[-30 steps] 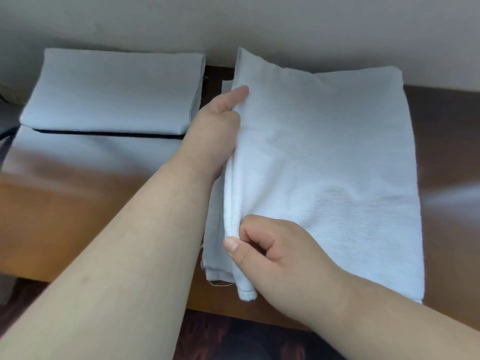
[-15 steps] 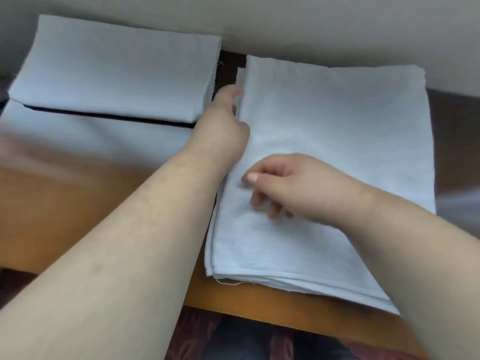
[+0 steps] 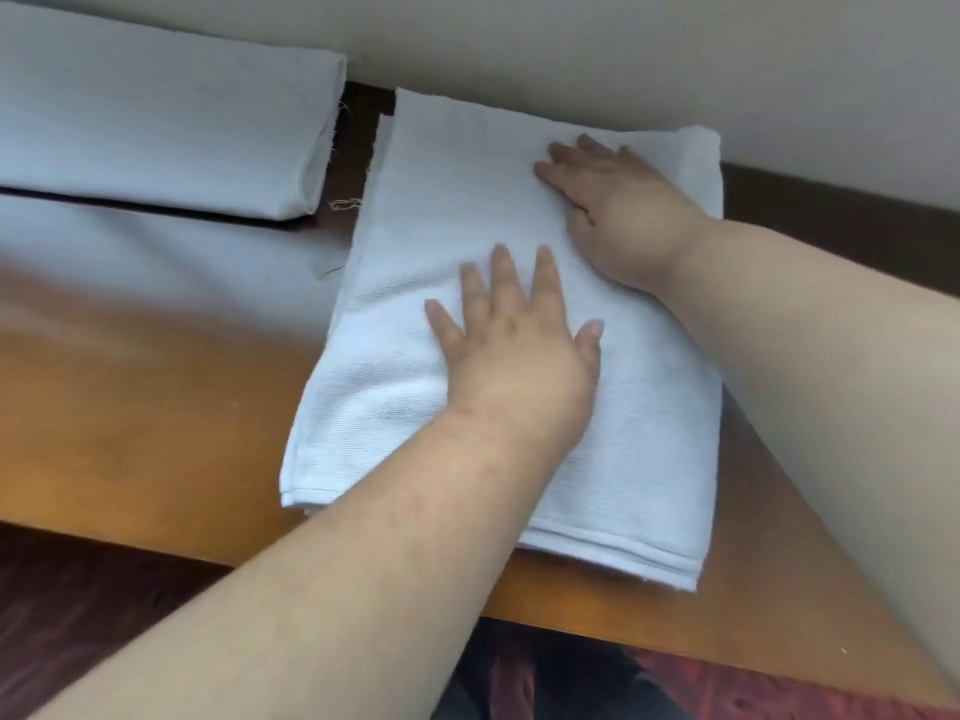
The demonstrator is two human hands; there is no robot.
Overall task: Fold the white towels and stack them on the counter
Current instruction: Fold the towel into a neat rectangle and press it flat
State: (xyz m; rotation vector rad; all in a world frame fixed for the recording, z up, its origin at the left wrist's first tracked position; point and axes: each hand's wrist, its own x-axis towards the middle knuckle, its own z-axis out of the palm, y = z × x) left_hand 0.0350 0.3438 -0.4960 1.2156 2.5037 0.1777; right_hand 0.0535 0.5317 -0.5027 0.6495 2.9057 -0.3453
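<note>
A folded white towel lies flat on the wooden counter, its far edge against the wall. Several layers show at its near edge. My left hand lies flat on the towel's middle, fingers straight and spread. My right hand lies flat on the far part of the towel, fingers straight and pointing left. Both palms press the cloth. A second folded white towel sits at the far left of the counter.
A pale wall runs along the back of the counter. The counter's front edge crosses the lower part of the view, with dark reddish floor below it. A loose thread lies between the two towels.
The flap of the towel has been laid down flat. My left hand moved from the towel's left edge onto its middle. My right hand let go of the cloth and spread flat on the far part.
</note>
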